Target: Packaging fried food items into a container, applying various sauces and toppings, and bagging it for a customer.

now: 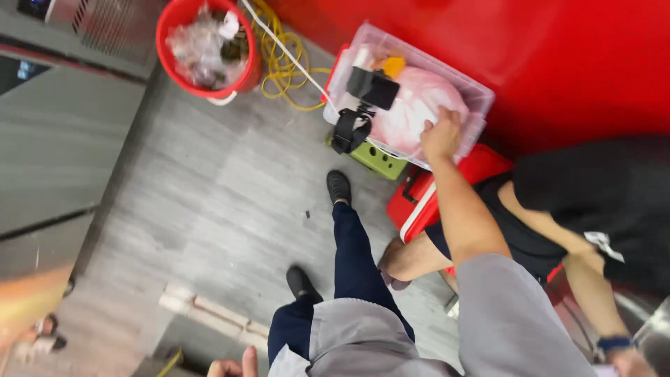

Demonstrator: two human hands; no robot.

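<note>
Seen from above, the right hand (pixel 441 135) reached forward with fingers spread and pressed flat on a pink bag (pixel 412 112), closed on nothing, as if to steady it. The bag sat in a clear bin (pixel 481 94) on a red box (pixel 419 202) by the red wall. The left hand (pixel 234 364) showed only at the bottom edge; its grip could not be told. A seated person (pixel 586 202) crouched alongside.

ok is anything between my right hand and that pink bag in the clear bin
Nothing visible. The right hand already rests on the pink bag in the clear bin. A black device on a strap lies on the bag beside the hand, not in its way.
</note>
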